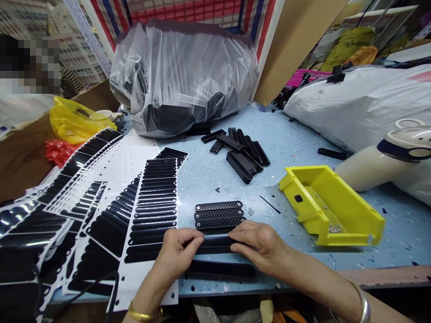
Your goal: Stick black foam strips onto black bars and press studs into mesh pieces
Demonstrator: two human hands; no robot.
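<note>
Between my two hands is a long black strip [216, 242], level and close to the table's front edge. My left hand [178, 250] pinches its left end with thumb and forefinger. At the other end, my right hand [259, 243] has closed its fingers and thumb on the strip. Just beyond it lie several black plastic bars [218, 215] with lattice faces, side by side. Another smooth black bar [220, 270] rests nearer to me. Left of my left hand, a white sheet [153, 206] carries rows of glossy black stickers.
A yellow bin [352, 211] with small metal parts stands at the right, beside a white lamp-like device [367, 168]. Black bars [239, 150] are piled farther back. A large filled plastic bag [188, 76] stands behind them. More sticker sheets [30, 242] overlap at left.
</note>
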